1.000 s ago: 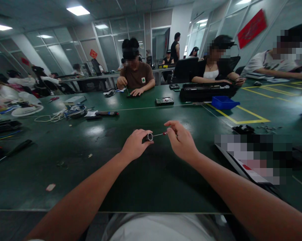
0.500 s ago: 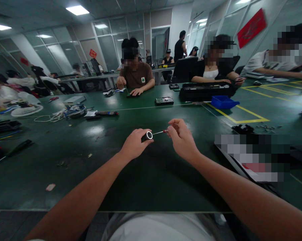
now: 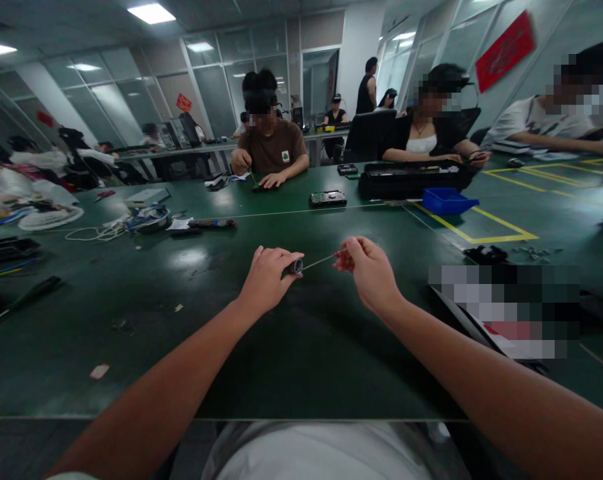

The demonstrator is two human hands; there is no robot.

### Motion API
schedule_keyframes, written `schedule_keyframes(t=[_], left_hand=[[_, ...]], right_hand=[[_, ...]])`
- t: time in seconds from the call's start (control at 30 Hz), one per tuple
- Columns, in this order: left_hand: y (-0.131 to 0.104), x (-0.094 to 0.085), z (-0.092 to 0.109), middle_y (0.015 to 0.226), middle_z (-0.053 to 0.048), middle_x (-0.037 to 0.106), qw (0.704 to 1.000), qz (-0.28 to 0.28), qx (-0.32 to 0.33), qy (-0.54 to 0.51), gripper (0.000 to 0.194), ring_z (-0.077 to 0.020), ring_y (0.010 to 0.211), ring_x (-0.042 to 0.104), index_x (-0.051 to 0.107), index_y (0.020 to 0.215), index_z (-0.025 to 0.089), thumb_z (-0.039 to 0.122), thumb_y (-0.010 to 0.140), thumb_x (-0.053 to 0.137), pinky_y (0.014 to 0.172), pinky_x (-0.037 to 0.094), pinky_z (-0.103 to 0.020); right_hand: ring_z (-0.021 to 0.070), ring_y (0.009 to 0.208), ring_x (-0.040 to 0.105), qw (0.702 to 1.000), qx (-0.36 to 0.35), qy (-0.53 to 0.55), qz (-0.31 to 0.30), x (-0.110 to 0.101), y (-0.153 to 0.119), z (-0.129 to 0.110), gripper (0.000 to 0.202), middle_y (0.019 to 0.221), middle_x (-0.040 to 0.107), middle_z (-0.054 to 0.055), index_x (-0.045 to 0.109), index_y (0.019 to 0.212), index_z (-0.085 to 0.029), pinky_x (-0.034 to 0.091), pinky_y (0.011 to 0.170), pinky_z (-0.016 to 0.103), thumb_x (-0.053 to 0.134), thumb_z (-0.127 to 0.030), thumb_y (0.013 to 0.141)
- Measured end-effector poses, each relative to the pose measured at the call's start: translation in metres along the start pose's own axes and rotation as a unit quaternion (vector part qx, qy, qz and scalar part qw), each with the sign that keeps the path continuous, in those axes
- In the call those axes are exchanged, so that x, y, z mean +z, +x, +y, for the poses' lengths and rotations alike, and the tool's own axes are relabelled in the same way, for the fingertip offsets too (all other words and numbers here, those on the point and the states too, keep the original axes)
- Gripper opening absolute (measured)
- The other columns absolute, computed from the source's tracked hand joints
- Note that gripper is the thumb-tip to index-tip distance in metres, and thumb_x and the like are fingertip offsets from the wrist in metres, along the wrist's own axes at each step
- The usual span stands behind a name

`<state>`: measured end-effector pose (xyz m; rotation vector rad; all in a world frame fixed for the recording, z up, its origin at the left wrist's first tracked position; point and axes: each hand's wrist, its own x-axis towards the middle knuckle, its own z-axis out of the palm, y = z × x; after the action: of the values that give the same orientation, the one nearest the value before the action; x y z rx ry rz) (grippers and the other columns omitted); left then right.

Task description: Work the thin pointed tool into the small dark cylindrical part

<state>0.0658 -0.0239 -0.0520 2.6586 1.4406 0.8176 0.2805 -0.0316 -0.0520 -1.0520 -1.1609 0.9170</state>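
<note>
My left hand (image 3: 267, 279) grips a small dark cylinder (image 3: 296, 267) between thumb and fingers, its round, light-rimmed end turned to the right. My right hand (image 3: 369, 270) is closed on the reddish handle of a thin screwdriver (image 3: 319, 262). The metal shaft slants down to the left, and its tip meets the cylinder's round end; whether it reaches inside I cannot tell. Both hands are held above the green table (image 3: 301, 360).
A flat case with papers (image 3: 481, 327) lies right of my right arm. Beyond are loose screws (image 3: 534, 253), a blue tray (image 3: 446, 201) and a hard drive (image 3: 328, 198). Cables and a pen-like tool (image 3: 214, 224) lie left. Several people sit around the table.
The cylinder's end has turned a little within my left hand. My right hand has shifted its grip on the handle, and the screwdriver shaft now slants more steeply.
</note>
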Motion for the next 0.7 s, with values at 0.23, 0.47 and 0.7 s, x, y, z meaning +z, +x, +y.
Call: schedule_keyframes(t=[0.23, 0.47, 0.7], left_hand=[[0.0, 0.001, 0.002, 0.119, -0.006, 0.069, 1.0, -0.005, -0.011, -0.018, 0.038, -0.0264, 0.116, 0.058, 0.064, 0.126, 0.027, 0.031, 0.088, 0.07, 0.115, 0.026, -0.058], [-0.001, 0.005, 0.002, 0.119, -0.006, 0.069, 0.999, -0.009, -0.018, -0.026, 0.04, -0.0265, 0.116, 0.058, 0.064, 0.126, 0.026, 0.036, 0.088, 0.071, 0.116, 0.026, -0.057], [-0.002, 0.006, 0.001, 0.112, -0.006, 0.071, 0.999, -0.024, -0.007, -0.031, 0.037, -0.0258, 0.108, 0.061, 0.065, 0.12, 0.022, 0.038, 0.087, 0.072, 0.106, 0.038, -0.049]], right_hand=[[0.0152, 0.067, 0.062, 0.998, -0.043, -0.039, -0.015, 0.001, -0.005, 0.0, 0.024, 0.079, 0.066, 0.002, 0.058, 0.091, -0.021, 0.052, 0.066, 0.033, 0.053, -0.044, 0.095], [0.0166, 0.069, 0.065, 0.997, -0.054, -0.06, -0.014, 0.001, -0.008, -0.006, 0.024, 0.08, 0.069, 0.004, 0.061, 0.092, -0.02, 0.052, 0.067, 0.034, 0.054, -0.044, 0.095], [0.0159, 0.057, 0.061, 0.97, -0.1, -0.219, -0.03, -0.001, -0.016, -0.025, 0.027, 0.062, 0.065, 0.001, 0.065, 0.082, -0.02, 0.046, 0.06, 0.031, 0.057, -0.043, 0.093]])
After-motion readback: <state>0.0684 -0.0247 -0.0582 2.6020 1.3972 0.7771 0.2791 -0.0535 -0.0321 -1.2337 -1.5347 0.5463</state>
